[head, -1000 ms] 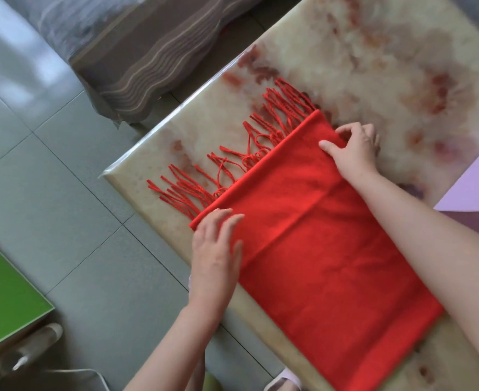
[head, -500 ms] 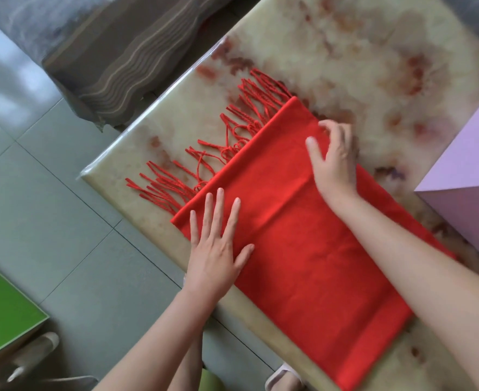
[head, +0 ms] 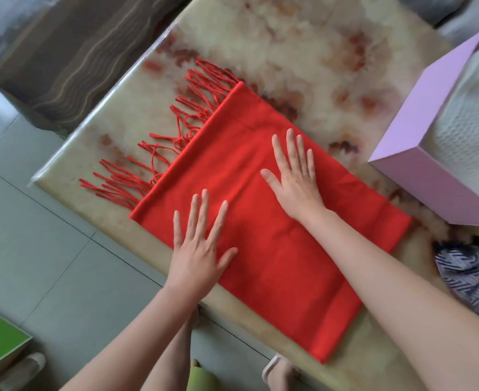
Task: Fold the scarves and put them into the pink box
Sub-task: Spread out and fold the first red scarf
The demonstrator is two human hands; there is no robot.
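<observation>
Red scarf [head: 275, 249]: soft, light, limp; we judge its fringed end easiest to lift. Our left hand [head: 197, 249] and right hand [head: 296, 179] press it flat, fingers spread.

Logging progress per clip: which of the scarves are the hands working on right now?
The red fringed scarf: the left hand and right hand both lie flat on it. The black-and-white zigzag scarf lies untouched.
</observation>
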